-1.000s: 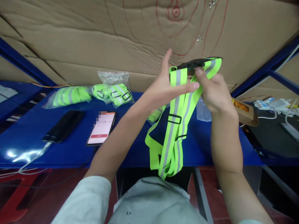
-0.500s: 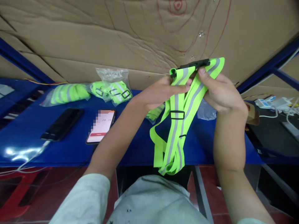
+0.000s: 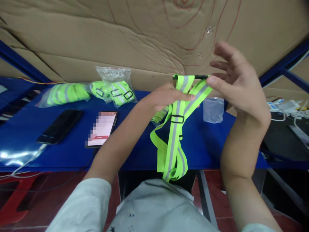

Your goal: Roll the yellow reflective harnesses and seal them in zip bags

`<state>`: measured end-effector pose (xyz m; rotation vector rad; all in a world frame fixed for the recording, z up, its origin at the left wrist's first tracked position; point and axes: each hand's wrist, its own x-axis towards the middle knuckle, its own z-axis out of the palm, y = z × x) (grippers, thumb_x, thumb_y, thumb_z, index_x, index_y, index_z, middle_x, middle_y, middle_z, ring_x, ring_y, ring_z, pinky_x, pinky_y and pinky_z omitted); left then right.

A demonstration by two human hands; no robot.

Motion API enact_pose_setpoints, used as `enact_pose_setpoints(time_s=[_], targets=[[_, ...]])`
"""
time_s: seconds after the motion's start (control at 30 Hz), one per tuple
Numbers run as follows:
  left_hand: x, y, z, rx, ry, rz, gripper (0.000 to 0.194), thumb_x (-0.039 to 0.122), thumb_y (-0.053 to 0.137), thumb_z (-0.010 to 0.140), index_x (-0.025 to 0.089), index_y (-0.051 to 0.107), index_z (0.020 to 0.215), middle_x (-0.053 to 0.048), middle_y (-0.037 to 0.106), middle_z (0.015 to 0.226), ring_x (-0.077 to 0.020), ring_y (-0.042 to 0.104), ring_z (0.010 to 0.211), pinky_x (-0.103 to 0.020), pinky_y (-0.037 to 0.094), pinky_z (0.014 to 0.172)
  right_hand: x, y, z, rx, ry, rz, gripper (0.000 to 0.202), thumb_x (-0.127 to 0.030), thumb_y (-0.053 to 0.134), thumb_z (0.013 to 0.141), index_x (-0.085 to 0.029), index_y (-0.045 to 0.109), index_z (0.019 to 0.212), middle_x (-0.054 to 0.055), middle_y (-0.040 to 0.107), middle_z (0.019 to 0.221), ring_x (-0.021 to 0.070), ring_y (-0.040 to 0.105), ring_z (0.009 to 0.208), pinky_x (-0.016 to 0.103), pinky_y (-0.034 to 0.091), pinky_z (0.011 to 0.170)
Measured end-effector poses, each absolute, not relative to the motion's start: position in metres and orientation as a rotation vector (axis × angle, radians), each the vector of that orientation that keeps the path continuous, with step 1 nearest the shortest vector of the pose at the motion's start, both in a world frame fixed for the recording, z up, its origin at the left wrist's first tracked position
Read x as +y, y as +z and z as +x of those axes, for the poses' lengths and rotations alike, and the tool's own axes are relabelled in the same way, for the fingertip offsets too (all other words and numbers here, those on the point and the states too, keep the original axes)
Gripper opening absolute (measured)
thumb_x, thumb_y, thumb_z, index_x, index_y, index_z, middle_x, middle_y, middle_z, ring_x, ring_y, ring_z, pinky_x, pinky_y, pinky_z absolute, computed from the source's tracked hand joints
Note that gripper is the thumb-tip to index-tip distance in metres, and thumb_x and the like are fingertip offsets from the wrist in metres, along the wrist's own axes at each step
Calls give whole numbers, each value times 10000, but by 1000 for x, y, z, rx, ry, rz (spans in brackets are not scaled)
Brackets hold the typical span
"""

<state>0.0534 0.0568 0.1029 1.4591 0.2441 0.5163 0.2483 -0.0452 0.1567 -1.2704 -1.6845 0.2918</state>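
A neon-yellow reflective strap point(image 3: 173, 141) with grey stripes and black slider buckles hangs in folds over the table's front edge. My left hand point(image 3: 172, 96) is closed around its upper part, thumb across the front. A black plastic piece, partly hidden, joins the strap's top folds. My right hand point(image 3: 238, 79) is beside the strap's upper right end, fingers spread and raised; its thumb tip touches or nearly touches the strap there. Behind the strap and my left hand, another neon bundle point(image 3: 159, 115) is partly hidden.
On the blue table point(image 3: 135, 145) lie bagged neon straps point(image 3: 69, 94), another bagged set point(image 3: 120, 93), a black phone point(image 3: 60, 126) on a cable and a lit phone point(image 3: 102, 129). An empty clear bag point(image 3: 213, 110) lies right of the strap. Cardboard point(image 3: 84, 38) stands behind.
My right hand has opened its grip and moved right, fingers lifting away from the strap. The strap's top right fold has dropped lower. My left hand keeps its hold.
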Motion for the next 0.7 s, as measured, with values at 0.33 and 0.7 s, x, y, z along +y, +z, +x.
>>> enact_pose_setpoints(time_s=[0.33,0.7], targets=[[53,102,54,213,388,1375,409,374,956,731,146,746,997,-97,798,934,-256,774,869,-437,635,898,-35,147,217,-1516,116,-1416,754,-821,630,872,-193,442,499,-27,401,477,67,321,468,286,300,485],[53,100,50,131,399,1538,375,151,859,728,138,715,1074,-42,764,1048,-214,741,1007,-327,600,926,-24,141,229,-1446,632,-1363,409,-612,883,775,-300,710,974,16,725,849,202,626,709,342,495,613]])
